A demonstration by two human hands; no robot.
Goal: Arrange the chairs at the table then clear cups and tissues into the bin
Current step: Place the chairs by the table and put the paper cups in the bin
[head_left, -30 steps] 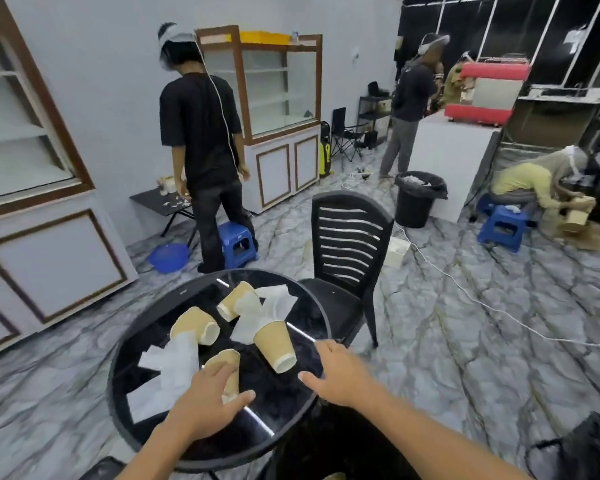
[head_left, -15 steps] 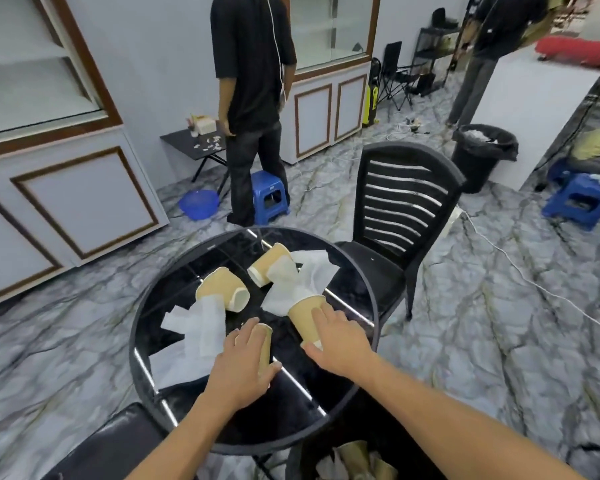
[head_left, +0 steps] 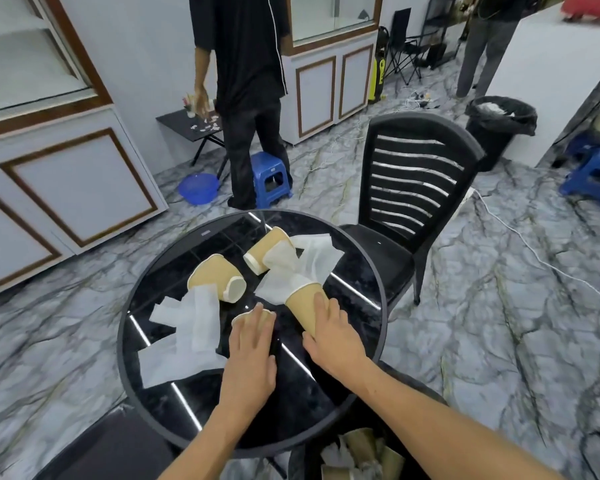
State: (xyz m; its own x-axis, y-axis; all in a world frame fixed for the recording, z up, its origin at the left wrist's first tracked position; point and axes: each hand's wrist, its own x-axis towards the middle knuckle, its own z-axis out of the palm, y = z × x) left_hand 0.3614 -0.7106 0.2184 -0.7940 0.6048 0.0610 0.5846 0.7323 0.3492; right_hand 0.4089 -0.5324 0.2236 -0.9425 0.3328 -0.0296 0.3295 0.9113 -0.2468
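Both hands are on paper cups on the round black glass table (head_left: 368, 282). Left hand (head_left: 248, 355) lies over the near small cup (head_left: 248, 317), fingers mostly straight on top of it; grip looks flat, not yet wrapped, though what the thumb does underneath I cannot tell. Right hand (head_left: 333, 337) curls its fingers around the lying tan cup (head_left: 307, 303), holding it by the side.

2 more cups remain: 1 on its side at table centre-left (head_left: 215, 277), 1 farther back (head_left: 265, 249). White tissues: 1 bunch (head_left: 184, 337) just left of the left hand, another (head_left: 303, 268) draped across the far cup and touching the top of the right-hand cup. Bin (head_left: 357, 455) sits at the near table edge below the right forearm, already with cups and tissue inside. Black slatted chair (head_left: 413, 188) is pushed up to the far right of the table.

Risks, as judgement:
- Left cup is only pressed, so it may roll or skid on slick glass if lifted without closing the grip.
- Lifting the right cup could drag the tissue lying on it, pulling it off the table or nudging the far cup.
- Thin paper cups crush if squeezed hard.
- Bin is partly hidden under the table rim, so a blind drop could miss.
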